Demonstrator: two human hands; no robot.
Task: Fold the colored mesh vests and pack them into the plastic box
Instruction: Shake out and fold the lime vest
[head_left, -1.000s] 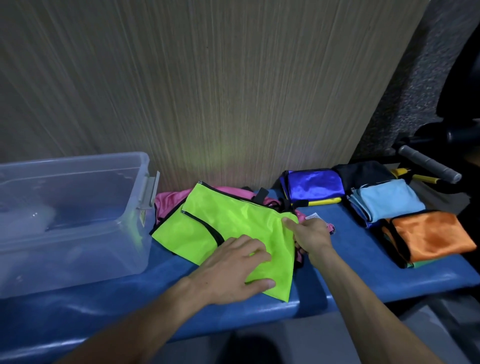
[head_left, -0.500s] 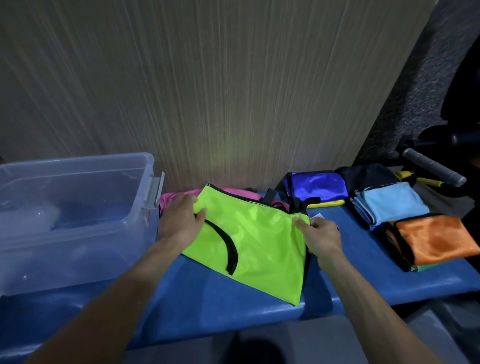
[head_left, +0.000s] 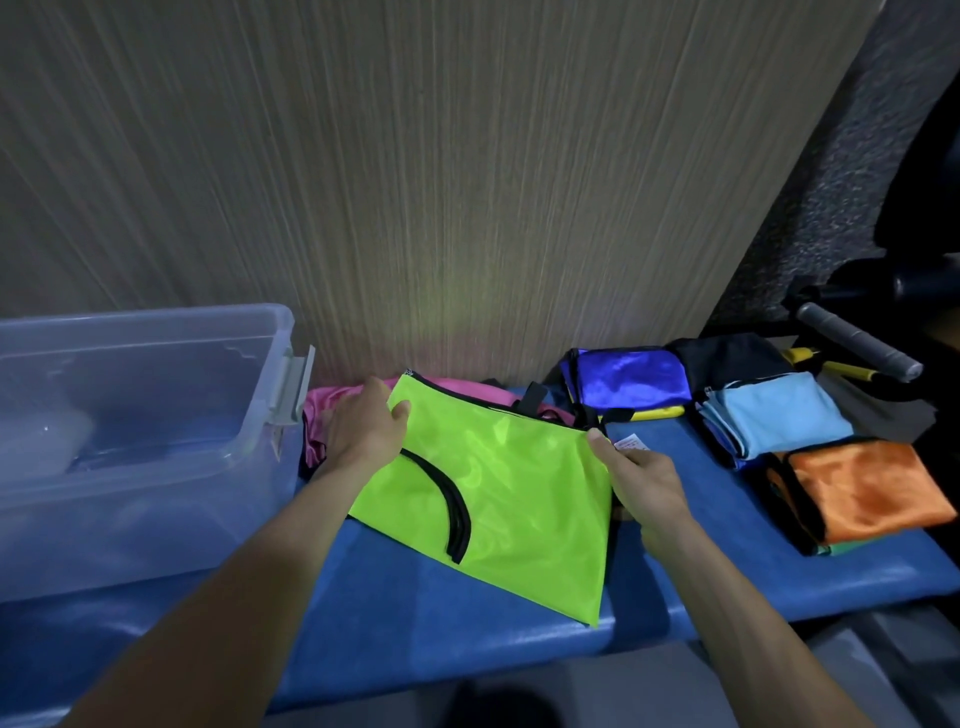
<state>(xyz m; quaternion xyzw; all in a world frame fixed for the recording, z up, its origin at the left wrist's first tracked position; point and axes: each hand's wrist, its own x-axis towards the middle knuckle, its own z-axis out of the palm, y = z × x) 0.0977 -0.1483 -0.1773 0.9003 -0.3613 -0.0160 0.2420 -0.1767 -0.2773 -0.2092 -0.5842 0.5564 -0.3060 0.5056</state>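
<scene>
A neon green vest (head_left: 514, 488) with black trim lies folded on the blue bench (head_left: 467, 618). My left hand (head_left: 363, 431) grips its far left corner and my right hand (head_left: 644, 483) pinches its right corner. Beneath it a pink vest (head_left: 322, 415) shows at the left and back. The clear plastic box (head_left: 135, 415) stands on the bench to the left. Folded vests lie at the right: royal blue (head_left: 628, 382), black (head_left: 727, 358), light blue (head_left: 779, 415) and orange (head_left: 857, 488).
A wood-grain wall panel (head_left: 415, 182) rises right behind the bench. At the far right lie a grey-handled bar (head_left: 857, 348) and a yellow tool (head_left: 831, 366). The bench's front edge runs just below the green vest's lower corner.
My left hand has left the middle of the green vest and taken its far left corner. The vest has been folded narrower and its black armhole trim now shows on top.
</scene>
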